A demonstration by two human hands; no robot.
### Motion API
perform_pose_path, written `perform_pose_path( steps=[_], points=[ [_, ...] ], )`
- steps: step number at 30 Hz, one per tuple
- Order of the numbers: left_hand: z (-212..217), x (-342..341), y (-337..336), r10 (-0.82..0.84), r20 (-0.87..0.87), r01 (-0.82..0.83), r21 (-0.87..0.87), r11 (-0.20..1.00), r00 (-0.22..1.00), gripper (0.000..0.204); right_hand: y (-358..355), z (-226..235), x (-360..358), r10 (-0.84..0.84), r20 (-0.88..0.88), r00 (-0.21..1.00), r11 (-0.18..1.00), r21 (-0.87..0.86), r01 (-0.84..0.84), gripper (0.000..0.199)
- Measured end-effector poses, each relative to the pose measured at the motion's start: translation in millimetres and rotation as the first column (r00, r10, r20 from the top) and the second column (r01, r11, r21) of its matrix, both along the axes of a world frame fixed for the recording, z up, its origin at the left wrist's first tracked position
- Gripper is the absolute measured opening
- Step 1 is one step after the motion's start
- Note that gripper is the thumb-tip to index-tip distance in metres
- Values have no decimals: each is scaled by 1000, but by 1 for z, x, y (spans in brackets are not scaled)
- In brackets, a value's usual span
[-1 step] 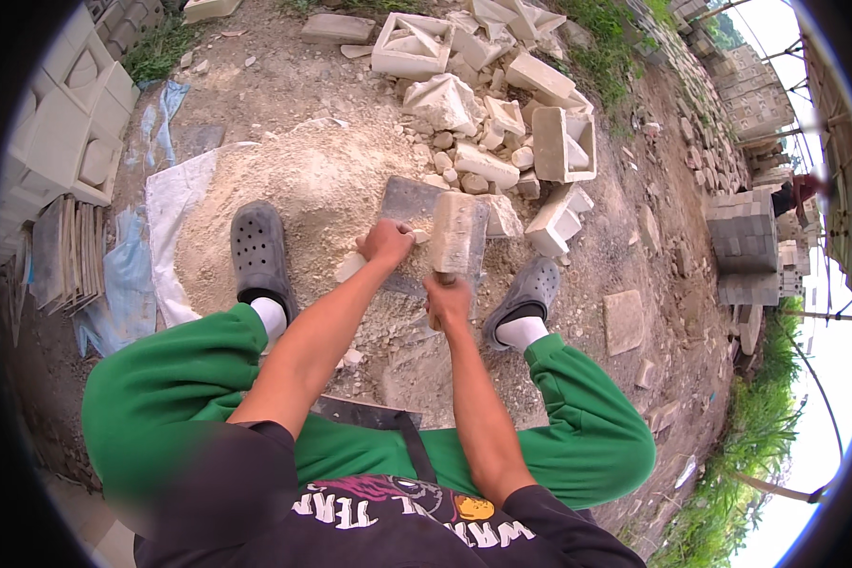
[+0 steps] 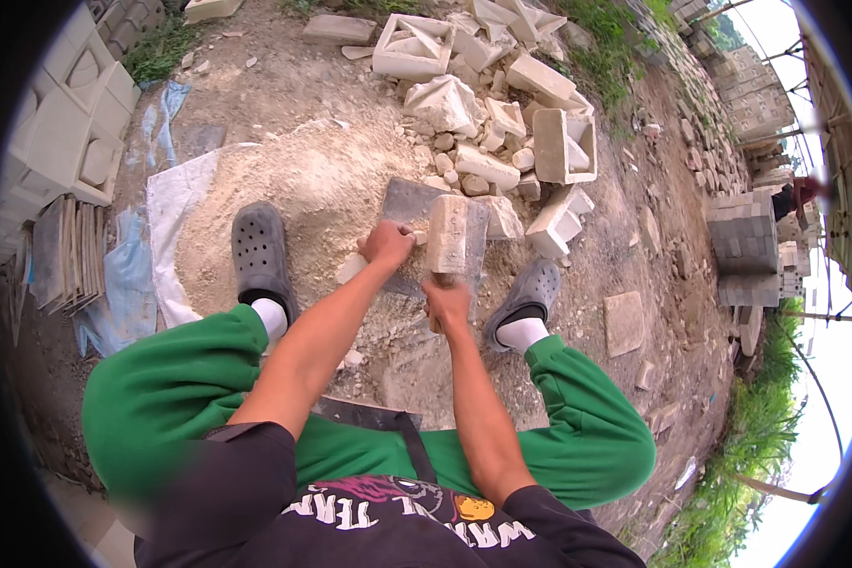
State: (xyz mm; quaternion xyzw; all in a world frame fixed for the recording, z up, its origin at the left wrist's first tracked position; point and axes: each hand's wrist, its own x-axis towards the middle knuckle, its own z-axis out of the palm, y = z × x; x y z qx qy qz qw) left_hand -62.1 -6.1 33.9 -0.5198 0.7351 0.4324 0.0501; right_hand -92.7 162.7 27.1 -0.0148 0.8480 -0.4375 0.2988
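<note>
My right hand (image 2: 448, 303) is wrapped round the short handle of a mallet (image 2: 452, 235) with a thick, dust-caked, blocky head. The head hangs over a dark flat plate (image 2: 412, 197) that lies on the rubble. Left of the mallet, my left hand (image 2: 386, 244) is closed low over the plate's left side. A small pale block fragment (image 2: 420, 237) shows at its fingertips; the rest of the grip is hidden. Another pale chunk (image 2: 350, 269) lies beside that hand. Crushed pale grit (image 2: 293, 180) is heaped beyond my hands.
Broken pale blocks (image 2: 464, 104) are piled ahead, with a hollow block (image 2: 564, 145) at their right. A white sheet (image 2: 172, 222) lies under the grit. My grey clogs (image 2: 260, 248) flank the work. Thin boards (image 2: 68, 251) and stacked blocks (image 2: 71, 114) stand left; grey blocks (image 2: 743, 237) stand right.
The mallet head has shifted very slightly to the left and down. My left hand stays almost where it was.
</note>
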Motion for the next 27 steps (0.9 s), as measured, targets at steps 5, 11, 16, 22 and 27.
perform_pose_path(
  steps=[5, 11, 16, 22, 27],
  points=[
    [-2, 3, -3, -14, 6, 14, -9, 1000, 1000, 19, -25, 71, -13, 29, -91, 995, 998, -50, -34, 24],
    [-1, 9, -2, -9, -17, 8, -35, 999, 1000, 16, -55, 160, -36, 37, -370, 928, 949, -278, -148, 30],
    [2, 3, 3, -43, -41, 41, -46, 998, 998, 17, -35, 48, -13, 19, -781, 624, 979, -111, -170, 38],
    [-6, 4, -1, -27, -35, 25, -48, 999, 999, 19, 4, -2, 14, -164, 36, 986, 982, -89, 167, 25],
    [-9, 5, -2, -12, -8, 11, -42, 999, 1000, 20, 9, -1, 10, -175, 71, 982, 983, -40, 178, 26]
  ],
)
